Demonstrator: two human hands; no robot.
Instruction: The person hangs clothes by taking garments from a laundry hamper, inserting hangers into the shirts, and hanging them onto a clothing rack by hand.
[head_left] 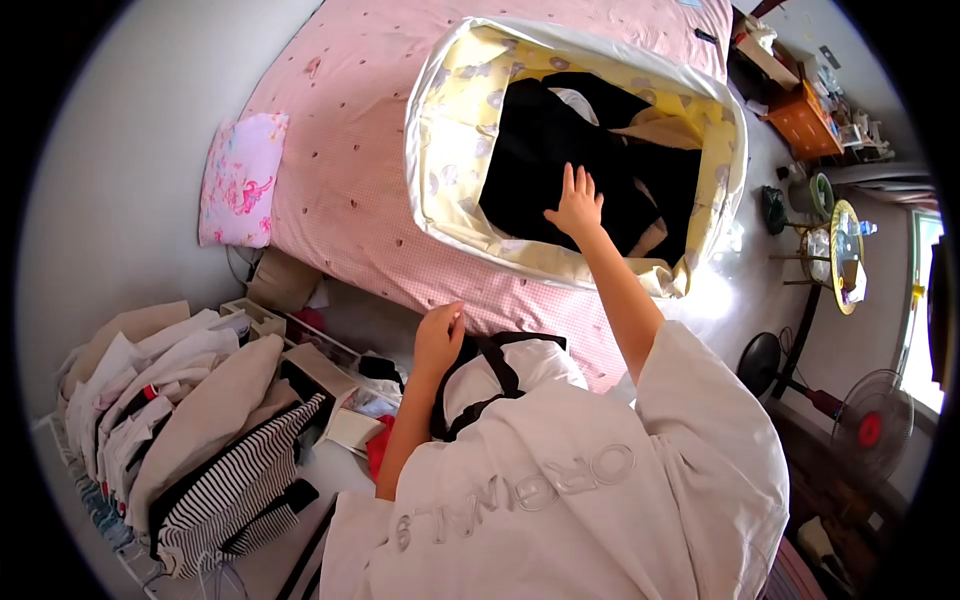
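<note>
My right hand (578,205) lies with spread fingers on black clothing (545,150) inside a large fabric storage bag (460,130). The bag has a white rim and a yellow patterned lining, and stands open on the bed. Beige and white cloth (655,130) shows among the black pieces. My left hand (440,335) is curled closed by the bed's near edge, with nothing visible in it. Close to it is a white bundle (525,365) with black straps, partly hidden by my shirt.
The bed has a pink checked sheet (350,180) and a pink pillow (245,180) at its left. A rack of hanging clothes (200,400) fills the lower left. At the right are a round glass-topped table (848,255) and a standing fan (870,425).
</note>
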